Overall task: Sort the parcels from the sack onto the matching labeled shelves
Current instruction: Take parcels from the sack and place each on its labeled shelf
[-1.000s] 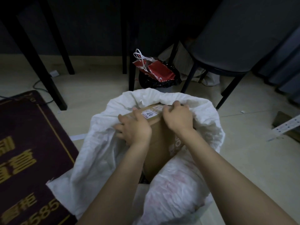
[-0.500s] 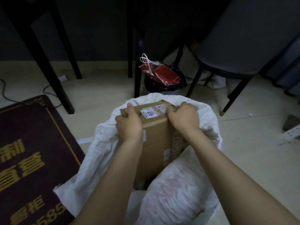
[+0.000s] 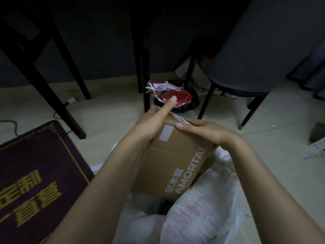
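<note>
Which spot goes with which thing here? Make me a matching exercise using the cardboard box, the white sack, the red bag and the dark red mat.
Things:
1. cardboard box
2. white sack
3. red bag
4. dark red mat

Places:
A. lying flat at the far left
B. in the black bin, beyond the box
C. held up between the left hand and the right hand
D. slumped below the box, nearest the camera

Pairs: 1-C, 2-D, 3-B, 4-A
</note>
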